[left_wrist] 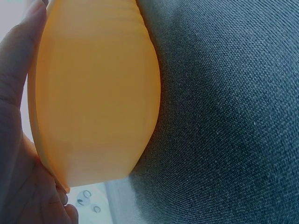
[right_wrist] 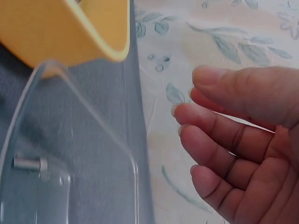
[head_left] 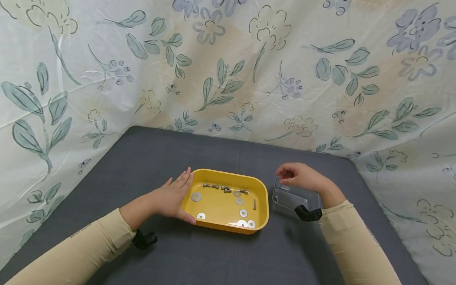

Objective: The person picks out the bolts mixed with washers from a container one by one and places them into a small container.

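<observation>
A yellow tray (head_left: 221,202) stands on the table with several bolts (head_left: 225,189) and flat washers (head_left: 239,201) lying in it. My left hand (head_left: 174,196) rests against the tray's left end, fingers straight along the rim and thumb on the near edge. In the left wrist view the tray's wall (left_wrist: 98,93) hides most of the fingers. My right hand (head_left: 303,178) hovers over a clear plastic box (head_left: 292,198) beside the tray. Its fingers are loosely bent, and the right wrist view shows nothing between them. A bolt (right_wrist: 30,163) lies inside the clear box.
The dark grey table (head_left: 178,253) surrounds the tray and box. A flowered cloth (head_left: 228,79) hangs behind the far edge and along both sides. Black straps (head_left: 144,239) sit at the wrists.
</observation>
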A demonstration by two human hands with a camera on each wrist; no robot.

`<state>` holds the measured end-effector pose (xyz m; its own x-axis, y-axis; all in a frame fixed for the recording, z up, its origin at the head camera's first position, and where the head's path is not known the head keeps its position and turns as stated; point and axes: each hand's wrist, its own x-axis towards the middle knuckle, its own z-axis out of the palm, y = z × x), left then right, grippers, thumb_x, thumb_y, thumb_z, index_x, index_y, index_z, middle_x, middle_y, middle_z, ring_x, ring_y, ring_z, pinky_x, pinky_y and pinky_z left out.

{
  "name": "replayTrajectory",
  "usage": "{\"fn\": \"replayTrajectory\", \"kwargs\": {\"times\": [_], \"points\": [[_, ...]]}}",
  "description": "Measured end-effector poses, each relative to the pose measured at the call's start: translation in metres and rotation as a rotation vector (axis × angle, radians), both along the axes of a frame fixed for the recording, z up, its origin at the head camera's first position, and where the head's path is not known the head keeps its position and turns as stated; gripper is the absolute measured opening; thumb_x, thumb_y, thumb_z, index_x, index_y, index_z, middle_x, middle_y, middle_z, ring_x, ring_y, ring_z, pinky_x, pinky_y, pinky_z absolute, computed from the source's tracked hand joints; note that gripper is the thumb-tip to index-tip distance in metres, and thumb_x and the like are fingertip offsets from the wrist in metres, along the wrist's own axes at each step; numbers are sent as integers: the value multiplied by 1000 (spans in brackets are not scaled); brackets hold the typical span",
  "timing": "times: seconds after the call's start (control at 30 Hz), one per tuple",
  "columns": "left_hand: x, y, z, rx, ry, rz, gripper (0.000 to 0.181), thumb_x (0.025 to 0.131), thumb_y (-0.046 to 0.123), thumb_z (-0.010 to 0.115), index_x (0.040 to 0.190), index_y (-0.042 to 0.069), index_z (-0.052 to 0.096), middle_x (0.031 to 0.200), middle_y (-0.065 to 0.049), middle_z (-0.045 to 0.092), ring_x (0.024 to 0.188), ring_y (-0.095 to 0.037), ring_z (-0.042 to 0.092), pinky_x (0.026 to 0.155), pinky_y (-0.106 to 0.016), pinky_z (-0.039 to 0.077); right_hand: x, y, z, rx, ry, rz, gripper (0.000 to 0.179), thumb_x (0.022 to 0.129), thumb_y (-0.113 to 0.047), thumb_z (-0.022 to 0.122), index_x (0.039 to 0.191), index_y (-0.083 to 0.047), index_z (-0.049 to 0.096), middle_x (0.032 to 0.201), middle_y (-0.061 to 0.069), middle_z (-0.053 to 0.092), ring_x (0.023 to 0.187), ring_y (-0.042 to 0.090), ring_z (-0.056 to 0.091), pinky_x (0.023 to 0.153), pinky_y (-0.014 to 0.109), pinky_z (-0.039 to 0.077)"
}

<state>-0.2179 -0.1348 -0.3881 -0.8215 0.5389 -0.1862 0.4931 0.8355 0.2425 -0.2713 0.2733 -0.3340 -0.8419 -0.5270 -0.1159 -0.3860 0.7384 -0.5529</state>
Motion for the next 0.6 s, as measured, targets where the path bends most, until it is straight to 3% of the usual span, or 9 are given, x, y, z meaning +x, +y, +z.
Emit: {"fn": "replayTrajectory", "kwargs": {"times": [0.37, 0.6], "points": [[-1, 0, -1, -11, 1, -1, 136, 54, 86, 50, 146, 2, -3, 151, -13, -14, 139, -29, -3, 105, -59, 11, -2, -30, 7, -11, 10, 51, 16, 85, -13, 65, 101, -14, 61, 88, -2, 60, 79, 17, 55, 70, 30, 49], [-1, 0, -1, -16, -3, -7, 136, 53, 88, 48, 146, 4, -5, 151, -12, -16, 139, -27, -5, 105, -58, 11, -4, -52, 6, 6, -59, 108, 17, 85, -11, 64, 102, -7, 63, 90, -1, 61, 79, 15, 56, 72, 28, 49]]}}
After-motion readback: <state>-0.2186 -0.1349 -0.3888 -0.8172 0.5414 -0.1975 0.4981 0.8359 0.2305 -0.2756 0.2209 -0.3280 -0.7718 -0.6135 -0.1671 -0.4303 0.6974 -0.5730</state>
